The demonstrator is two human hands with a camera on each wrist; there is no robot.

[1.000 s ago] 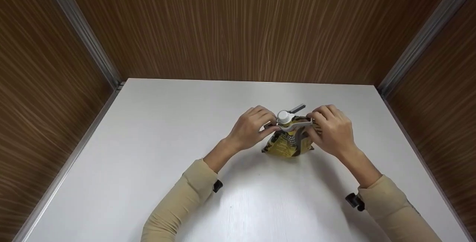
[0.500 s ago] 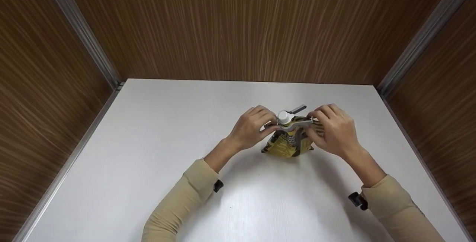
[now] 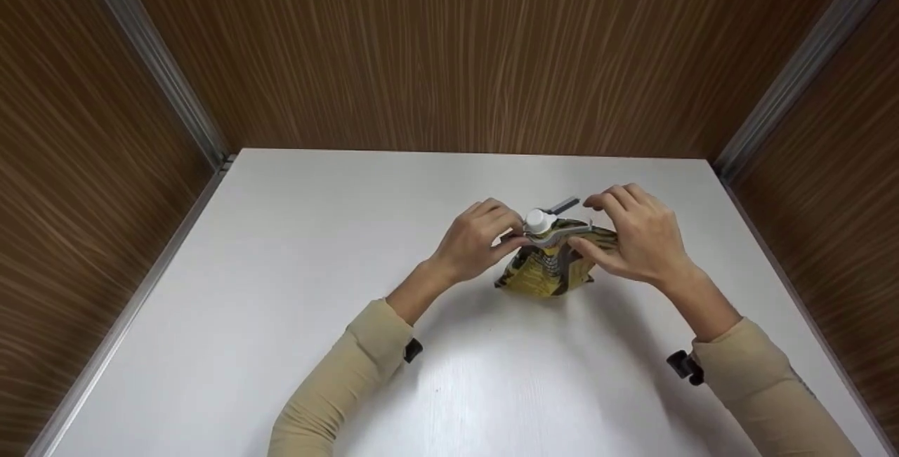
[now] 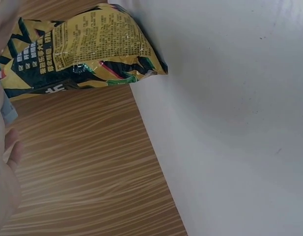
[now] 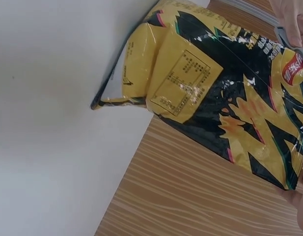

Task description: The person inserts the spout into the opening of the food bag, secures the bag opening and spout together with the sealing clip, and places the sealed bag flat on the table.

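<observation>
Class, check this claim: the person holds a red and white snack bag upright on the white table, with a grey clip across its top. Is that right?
Not quite: the snack bag is yellow and black, not red and white, as the right wrist view shows plainly. The rest holds: it stands upright on the white table with a grey clip across its top, left hand and right hand at either end.

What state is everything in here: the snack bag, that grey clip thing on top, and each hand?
snack bag: upright on the white table, its top gathered under the clip.
grey clip: lying across the bag's top, one arm sticking out behind.
left hand: pinching the clip's left end.
right hand: thumb at the bag's top, fingers raised and loosely bent.
</observation>
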